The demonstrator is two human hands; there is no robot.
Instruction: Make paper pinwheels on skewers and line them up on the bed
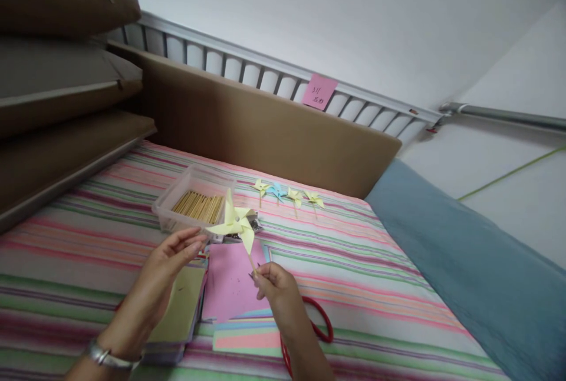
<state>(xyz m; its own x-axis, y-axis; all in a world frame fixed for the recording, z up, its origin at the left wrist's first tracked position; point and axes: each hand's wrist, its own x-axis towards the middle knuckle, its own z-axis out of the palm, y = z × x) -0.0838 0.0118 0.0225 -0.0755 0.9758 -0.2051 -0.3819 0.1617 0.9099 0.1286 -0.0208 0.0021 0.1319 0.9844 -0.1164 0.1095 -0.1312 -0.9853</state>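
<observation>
Grips a pale yellow pinwheel (pixel 237 223) by its thin stick, pinched between thumb and fingers of the right hand (pixel 275 282), at five o'clock from the hub. Holds it tilted, blades toward eleven o'clock. Counts all clock directions from that hub. Extends the left hand (pixel 177 254) at eight o'clock, fingers loose and grasping nothing, tips right beside a blade; cannot tell whether touching. Wears a silvery band (pixel 112 358) on the left wrist.

Has at ten o'clock a translucent box (pixel 212 179) with wooden sticks (pixel 197 206) lying inside. Partly covers, right behind the blades, a dark item (pixel 257 223) too hidden to name. Shows at two o'clock a row of four pinwheels (pixel 277 191), three yellow and one blue, on the striped cloth (pixel 354 257).

Includes pink paper (pixel 230 281) at six o'clock, over other coloured sheets, and a yellow-topped paper stack (pixel 184 295) at seven, beside the left forearm. Reveals a red handle (pixel 326 317) near five o'clock, partly behind the right forearm. Faces a brown panel (pixel 265 121) at twelve o'clock, with a pink note (pixel 320 92) at one.
</observation>
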